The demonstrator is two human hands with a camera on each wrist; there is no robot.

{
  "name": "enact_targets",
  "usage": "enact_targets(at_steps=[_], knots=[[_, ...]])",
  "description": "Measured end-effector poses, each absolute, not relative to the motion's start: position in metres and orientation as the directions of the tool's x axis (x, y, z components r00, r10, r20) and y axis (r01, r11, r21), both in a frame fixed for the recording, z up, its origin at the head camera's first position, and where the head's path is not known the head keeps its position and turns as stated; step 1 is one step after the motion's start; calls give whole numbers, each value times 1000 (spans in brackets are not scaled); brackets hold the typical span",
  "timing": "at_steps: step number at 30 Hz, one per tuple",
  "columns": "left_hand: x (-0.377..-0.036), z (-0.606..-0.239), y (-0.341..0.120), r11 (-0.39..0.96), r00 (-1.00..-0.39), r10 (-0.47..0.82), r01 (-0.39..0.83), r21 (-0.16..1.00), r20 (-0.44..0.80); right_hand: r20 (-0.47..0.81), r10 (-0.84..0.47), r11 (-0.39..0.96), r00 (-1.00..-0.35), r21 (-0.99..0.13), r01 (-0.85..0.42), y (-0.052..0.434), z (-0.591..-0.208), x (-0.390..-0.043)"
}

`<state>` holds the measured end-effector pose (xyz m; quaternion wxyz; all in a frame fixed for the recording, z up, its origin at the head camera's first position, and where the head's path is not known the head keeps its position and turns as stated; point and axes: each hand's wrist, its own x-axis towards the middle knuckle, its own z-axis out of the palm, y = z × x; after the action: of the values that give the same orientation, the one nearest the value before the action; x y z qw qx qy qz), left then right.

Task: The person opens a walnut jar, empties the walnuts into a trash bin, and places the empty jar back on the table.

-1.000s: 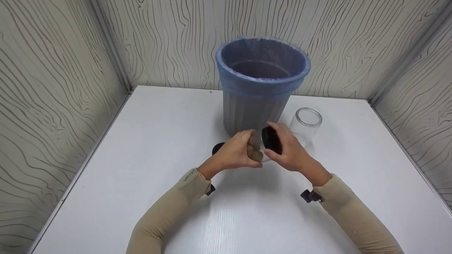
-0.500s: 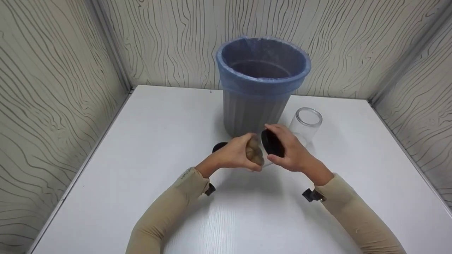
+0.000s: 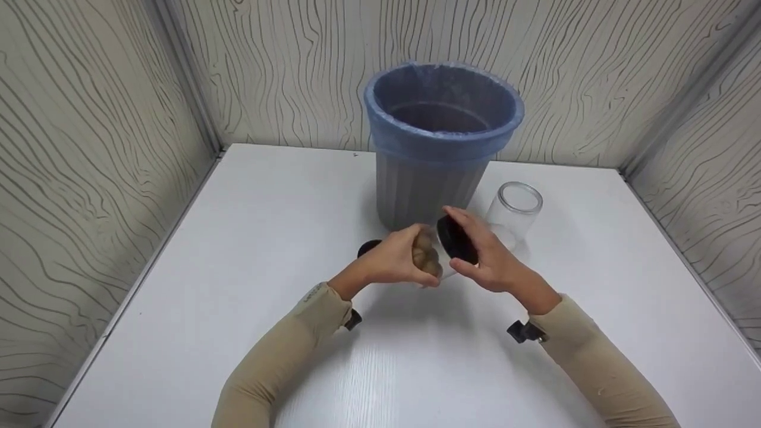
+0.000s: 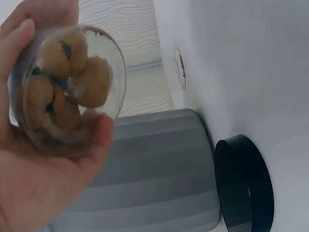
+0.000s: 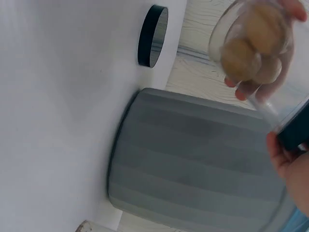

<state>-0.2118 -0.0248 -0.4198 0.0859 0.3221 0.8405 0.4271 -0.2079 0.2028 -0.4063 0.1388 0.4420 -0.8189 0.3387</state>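
Above the worktop (image 3: 250, 249), left hand (image 3: 392, 261) cradles a jar (image 4: 67, 87) sideways while right-hand fingers (image 3: 469, 223) twist its lid (image 3: 456, 239); the nuts (image 4: 91, 82) may spill.

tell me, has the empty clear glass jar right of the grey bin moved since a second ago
No. The empty clear glass jar stands at the same spot beside the grey bin in the head view.

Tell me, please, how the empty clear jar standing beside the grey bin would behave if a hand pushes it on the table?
The empty clear jar looks thin-walled with nothing inside, so it is probably light and would slide easily on the smooth white table. It stands upright and taller than wide, so a high push may tip it. Being round, it would likely roll once down.
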Motion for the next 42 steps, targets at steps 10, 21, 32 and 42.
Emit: enact_targets(at_steps=[10,21,32,42], knots=[[-210,-424,-16,423,-786,574,526,738,231,381,-424,561,-822,-602,-569,189,-402,-197],[-209,-422,-19,409,-783,580,517,752,224,385,-410,622,-827,-545,-562,188,-399,-192],[-207,-419,-24,377,-755,636,482,791,157,489,-521,569,-700,-412,-712,195,-403,-193],[-209,-417,-26,397,-737,666,480,782,114,589,-583,477,-560,-310,-822,199,-405,-197]])
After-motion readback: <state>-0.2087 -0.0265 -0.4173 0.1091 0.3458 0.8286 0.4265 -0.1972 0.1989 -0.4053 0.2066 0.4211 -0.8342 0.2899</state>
